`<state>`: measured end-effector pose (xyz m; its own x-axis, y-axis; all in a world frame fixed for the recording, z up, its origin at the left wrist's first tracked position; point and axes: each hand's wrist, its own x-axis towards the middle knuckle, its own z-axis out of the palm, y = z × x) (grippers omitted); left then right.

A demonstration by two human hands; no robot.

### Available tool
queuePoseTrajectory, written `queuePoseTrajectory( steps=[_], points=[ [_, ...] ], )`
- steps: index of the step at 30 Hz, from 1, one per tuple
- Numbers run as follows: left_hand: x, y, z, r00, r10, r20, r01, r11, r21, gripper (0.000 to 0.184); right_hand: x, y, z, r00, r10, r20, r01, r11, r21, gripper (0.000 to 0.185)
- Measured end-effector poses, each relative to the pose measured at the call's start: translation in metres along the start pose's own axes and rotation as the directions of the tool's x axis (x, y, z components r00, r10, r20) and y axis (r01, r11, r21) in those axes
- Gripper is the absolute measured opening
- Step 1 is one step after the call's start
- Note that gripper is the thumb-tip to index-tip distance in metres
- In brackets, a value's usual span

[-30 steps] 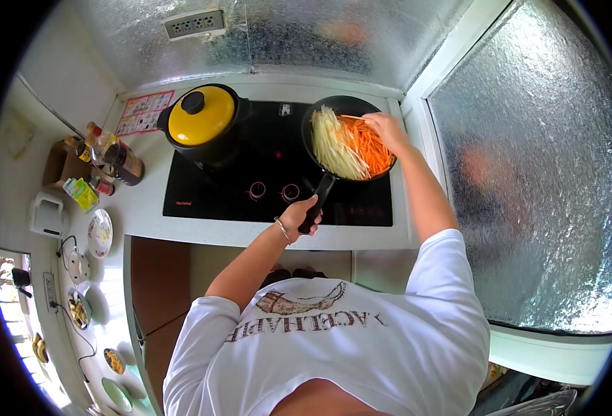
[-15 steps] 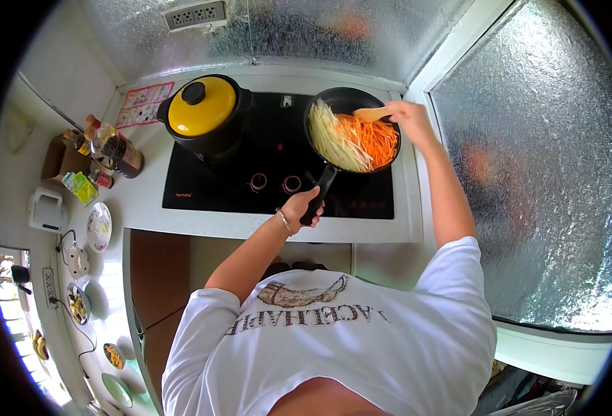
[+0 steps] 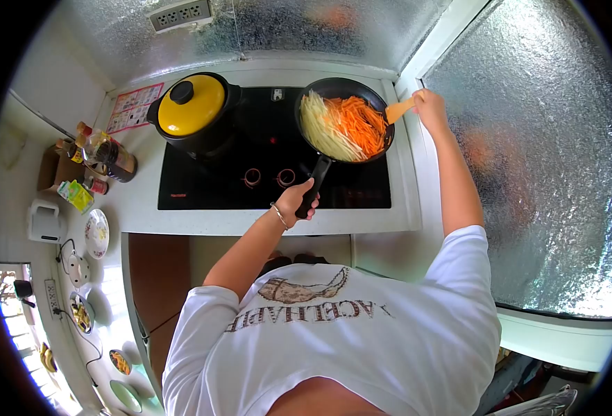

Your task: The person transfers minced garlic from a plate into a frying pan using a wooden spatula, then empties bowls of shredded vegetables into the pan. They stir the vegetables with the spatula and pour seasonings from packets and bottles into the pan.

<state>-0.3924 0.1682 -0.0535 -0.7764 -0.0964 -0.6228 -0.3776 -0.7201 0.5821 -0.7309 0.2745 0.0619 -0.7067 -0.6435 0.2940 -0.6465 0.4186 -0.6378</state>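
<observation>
A black frying pan (image 3: 334, 87) sits on the right side of the black cooktop (image 3: 202, 191). Pale green shreds (image 3: 322, 128) fill its left part and orange carrot shreds (image 3: 361, 126) its right part. My left hand (image 3: 298, 200) is closed around the pan's handle (image 3: 318, 177), which points toward me. In my right hand (image 3: 429, 109) is a wooden spatula (image 3: 399, 110), gripped by its handle. The spatula's blade is at the pan's right rim, beside the carrots; whether it touches the rim I cannot tell.
Left on the cooktop stands a black pot (image 3: 196, 141) with a yellow lid (image 3: 193, 104). Bottles (image 3: 116, 158) and a flowered plate (image 3: 97, 234) are on the left counter, with bowls of food (image 3: 82, 313) farther down. A textured glass panel (image 3: 528, 166) rises close to my right arm.
My right hand has moved the spatula up and right, out of the carrots to the pan's right rim. My left hand still holds the handle. The whole view has shifted slightly.
</observation>
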Motion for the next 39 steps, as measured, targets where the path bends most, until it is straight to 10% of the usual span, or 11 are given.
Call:
queuePoseTrajectory(
  steps=[9,16,35,39],
  points=[
    [0.0,0.0,0.001,1.0,-0.018,-0.016,0.018,1.0,-0.016,0.038,0.013,0.001,0.016,0.996,0.077,-0.048,-0.07,0.989,0.129,0.023],
    [0.0,0.0,0.001,1.0,-0.004,-0.015,0.003,1.0,-0.009,0.038,0.024,0.037,-0.003,0.975,0.13,0.179,-0.074,0.955,-0.288,0.024],
    [0.001,0.0,0.0,1.0,0.002,-0.023,-0.002,1.0,-0.005,0.039,0.006,0.003,-0.017,0.936,0.338,0.097,-0.329,0.939,-0.099,0.025],
    [0.001,-0.001,0.001,1.0,0.0,-0.022,0.0,1.0,-0.01,0.038,-0.01,0.022,0.023,0.908,0.403,0.114,-0.409,0.796,0.446,0.023]
  ],
)
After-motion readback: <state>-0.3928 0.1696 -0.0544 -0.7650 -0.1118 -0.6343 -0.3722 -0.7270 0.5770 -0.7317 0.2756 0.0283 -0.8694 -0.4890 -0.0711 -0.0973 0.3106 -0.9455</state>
